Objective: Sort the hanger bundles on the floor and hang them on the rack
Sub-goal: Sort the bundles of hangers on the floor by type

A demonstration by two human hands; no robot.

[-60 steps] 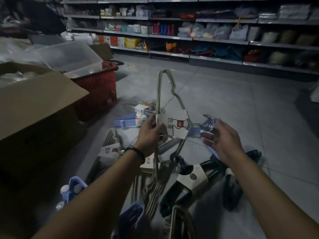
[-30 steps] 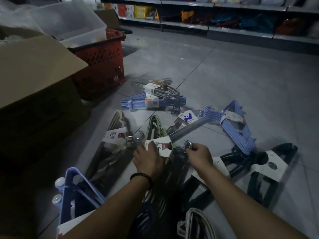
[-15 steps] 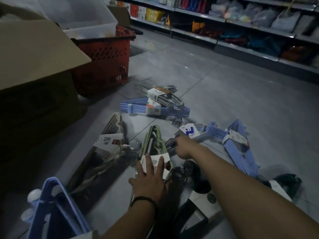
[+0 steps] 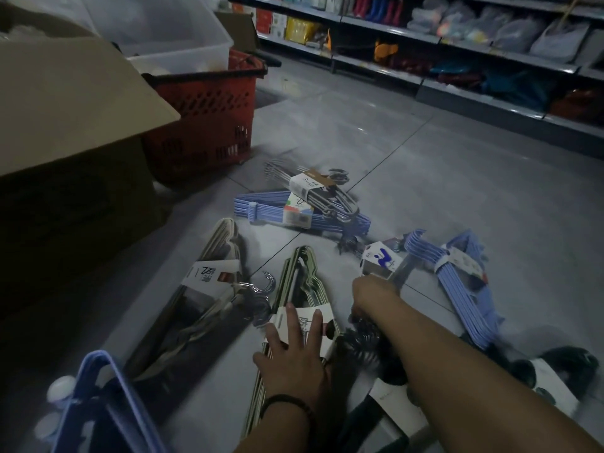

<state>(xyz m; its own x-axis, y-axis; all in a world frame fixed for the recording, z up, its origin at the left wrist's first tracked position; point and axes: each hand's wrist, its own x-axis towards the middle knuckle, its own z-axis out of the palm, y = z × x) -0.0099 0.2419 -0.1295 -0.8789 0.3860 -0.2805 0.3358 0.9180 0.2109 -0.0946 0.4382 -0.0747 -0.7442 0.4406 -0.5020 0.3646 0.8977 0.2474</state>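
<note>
While pressing the left hand [image 4: 294,358] with fingers spread flat on the green hanger bundle [image 4: 304,273] on the floor [image 4: 425,191], reaches the right hand [image 4: 372,292] to the blue-printed bundle [image 4: 380,259] beyond; cannot tell its fingers. Farther left, cardboard box [image 4: 65,109], contents too dim; red basket [image 4: 209,125] carrying a clear bin [image 4: 170,31]. Keeps both hands as before.

Left grip [image 4: 294,351] flat, splayed; right grip [image 4: 372,293] extended forward, seemingly curled.
</note>
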